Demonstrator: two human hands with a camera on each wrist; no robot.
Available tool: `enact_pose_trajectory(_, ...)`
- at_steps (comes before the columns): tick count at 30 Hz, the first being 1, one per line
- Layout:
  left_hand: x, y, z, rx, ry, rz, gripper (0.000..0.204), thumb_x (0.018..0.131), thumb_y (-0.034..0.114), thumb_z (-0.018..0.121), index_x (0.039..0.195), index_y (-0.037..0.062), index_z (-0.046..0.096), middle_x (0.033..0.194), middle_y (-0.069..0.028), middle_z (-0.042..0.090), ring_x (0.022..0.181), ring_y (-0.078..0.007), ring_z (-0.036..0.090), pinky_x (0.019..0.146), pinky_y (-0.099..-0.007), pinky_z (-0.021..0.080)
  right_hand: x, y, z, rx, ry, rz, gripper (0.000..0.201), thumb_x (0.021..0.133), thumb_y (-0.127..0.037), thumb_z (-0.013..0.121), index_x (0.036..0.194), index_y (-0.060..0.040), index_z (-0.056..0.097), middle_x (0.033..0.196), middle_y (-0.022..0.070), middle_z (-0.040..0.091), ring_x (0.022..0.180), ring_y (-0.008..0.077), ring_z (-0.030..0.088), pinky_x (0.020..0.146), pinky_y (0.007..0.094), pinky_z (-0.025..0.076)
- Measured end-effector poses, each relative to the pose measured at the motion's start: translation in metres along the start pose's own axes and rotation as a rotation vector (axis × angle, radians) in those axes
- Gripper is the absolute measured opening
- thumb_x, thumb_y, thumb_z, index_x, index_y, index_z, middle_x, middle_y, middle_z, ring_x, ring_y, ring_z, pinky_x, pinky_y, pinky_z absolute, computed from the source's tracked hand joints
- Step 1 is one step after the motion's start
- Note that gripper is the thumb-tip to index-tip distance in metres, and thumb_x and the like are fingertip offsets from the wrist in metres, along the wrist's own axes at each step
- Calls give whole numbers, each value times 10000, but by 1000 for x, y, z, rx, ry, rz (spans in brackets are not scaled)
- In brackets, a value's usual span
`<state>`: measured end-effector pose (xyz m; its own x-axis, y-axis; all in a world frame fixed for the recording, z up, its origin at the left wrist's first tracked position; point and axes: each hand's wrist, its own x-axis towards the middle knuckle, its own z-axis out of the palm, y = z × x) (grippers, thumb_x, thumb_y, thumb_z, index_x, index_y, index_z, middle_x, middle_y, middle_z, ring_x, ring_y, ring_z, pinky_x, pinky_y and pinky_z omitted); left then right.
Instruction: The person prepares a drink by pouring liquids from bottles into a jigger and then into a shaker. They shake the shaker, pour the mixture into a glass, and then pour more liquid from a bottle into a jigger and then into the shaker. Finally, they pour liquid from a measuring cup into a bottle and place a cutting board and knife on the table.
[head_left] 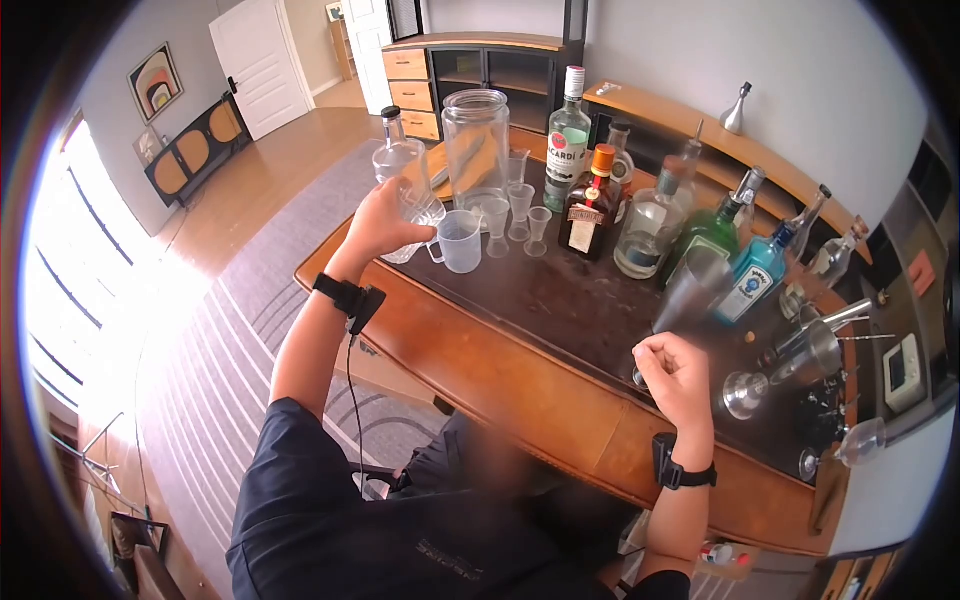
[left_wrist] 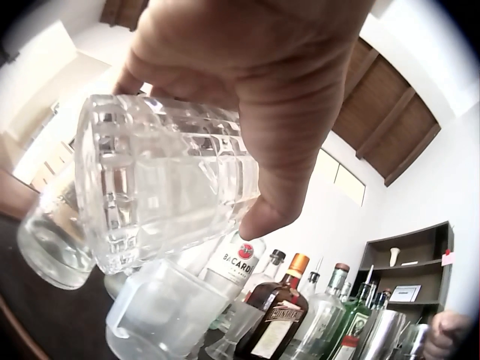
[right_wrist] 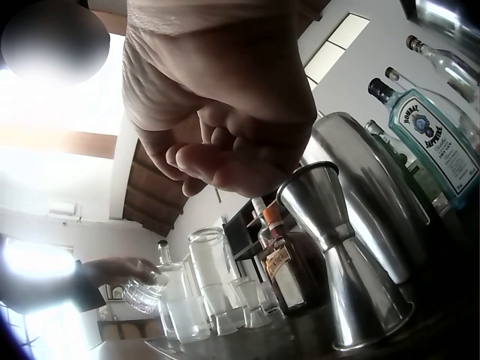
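My left hand [head_left: 382, 222] grips a clear cut-glass tumbler [left_wrist: 165, 184], its fingers and thumb round the sides. The glass lies tilted in the grip, above and beside a clear plastic measuring cup [head_left: 461, 245]. A stoppered clear bottle [head_left: 399, 153] stands just beyond that hand. My right hand [head_left: 678, 378] hangs over the near right part of the table, its fingers curled with nothing seen between them. In the right wrist view a steel double jigger [right_wrist: 332, 244] stands upright near those fingers, with a metal shaker tin [right_wrist: 367, 184] beside it.
A large glass jar [head_left: 476, 150] and several small glasses [head_left: 497, 228] stand right of the measuring cup. Several liquor bottles [head_left: 590, 215] line the far side. Stemmed glasses [head_left: 745, 393] and bar tools crowd the right end. The leather-covered front edge [head_left: 500, 390] runs nearest my body.
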<state>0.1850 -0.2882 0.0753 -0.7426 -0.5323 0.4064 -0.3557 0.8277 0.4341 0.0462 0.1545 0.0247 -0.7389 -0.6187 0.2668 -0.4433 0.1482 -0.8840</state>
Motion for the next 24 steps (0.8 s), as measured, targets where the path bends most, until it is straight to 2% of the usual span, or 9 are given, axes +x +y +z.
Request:
enact_pose_trajectory(8,4,7,3,197,-107,22,891,555,362,828,1316,-14,555,1236,-233,632,1149,-390,627,992,-422,516,0,1,7,-170,2,-13,143,877,-174,728,879,-31,720,861,124,723,839,278,672,756,382,520)
enact_pose_trajectory(16,9,27,1,385,-167,27,852,589,332,830,1338,33,556,1244,-198,627,1172,-382,613,1009,-436,500,-3,-2,5,-148,12,1,148,874,-190,737,878,-44,716,852,124,705,823,280,660,745,384,517)
enact_pose_trajectory(24,11,36,1,508,-172,78,830,571,311,828,1316,72,551,1148,-155,622,1116,-352,621,983,-446,482,-4,-5,4,-171,-2,-6,149,886,-205,728,908,-59,711,866,125,683,797,278,661,729,380,521)
